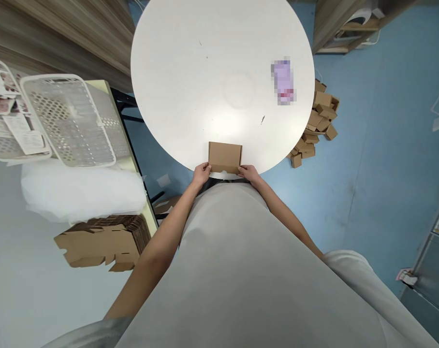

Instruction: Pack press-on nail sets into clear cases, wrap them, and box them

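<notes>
A small brown cardboard box (225,156), its lid down, lies at the near edge of the round white table (176,72). My left hand (202,173) grips its lower left corner, fingers closed. At the lower right corner, my right hand (248,173) pinches the box between thumb and fingers. A blurred purple item (284,81) rests on the right part of the table.
On the left side table stand a white basket (69,121), another basket with papers (14,116), a white plastic bundle (81,191) and stacked flat cardboard (103,241). Small boxes (323,113) lie heaped on the floor at the right.
</notes>
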`<state>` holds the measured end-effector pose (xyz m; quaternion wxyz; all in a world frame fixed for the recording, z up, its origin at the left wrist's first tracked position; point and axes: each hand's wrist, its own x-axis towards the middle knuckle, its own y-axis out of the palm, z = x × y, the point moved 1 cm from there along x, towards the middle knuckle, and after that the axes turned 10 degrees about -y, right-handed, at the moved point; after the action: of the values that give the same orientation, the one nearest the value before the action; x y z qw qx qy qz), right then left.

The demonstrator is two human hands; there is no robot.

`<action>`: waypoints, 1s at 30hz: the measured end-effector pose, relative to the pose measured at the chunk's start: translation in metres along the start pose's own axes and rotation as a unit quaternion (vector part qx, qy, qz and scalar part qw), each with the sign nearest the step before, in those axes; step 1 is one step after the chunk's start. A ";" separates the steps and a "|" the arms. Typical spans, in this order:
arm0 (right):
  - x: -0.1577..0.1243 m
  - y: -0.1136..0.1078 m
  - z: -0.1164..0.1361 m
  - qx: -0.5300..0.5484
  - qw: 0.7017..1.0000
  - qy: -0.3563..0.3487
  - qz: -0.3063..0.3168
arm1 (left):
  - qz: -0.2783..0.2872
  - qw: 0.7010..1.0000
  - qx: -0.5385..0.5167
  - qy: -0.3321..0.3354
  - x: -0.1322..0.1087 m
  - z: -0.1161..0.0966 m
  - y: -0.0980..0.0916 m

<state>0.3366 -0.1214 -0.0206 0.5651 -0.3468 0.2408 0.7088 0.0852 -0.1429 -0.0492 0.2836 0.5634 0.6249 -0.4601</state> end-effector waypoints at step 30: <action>-0.007 -0.003 0.011 -0.359 0.925 -0.123 -0.024 | -0.039 0.956 0.247 0.153 -0.008 -0.023 -0.012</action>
<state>0.3377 -0.1177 -0.0079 0.4447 -0.4423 -0.1096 0.7711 0.0793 -0.1251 -0.0302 0.0181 0.6550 0.5488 -0.5191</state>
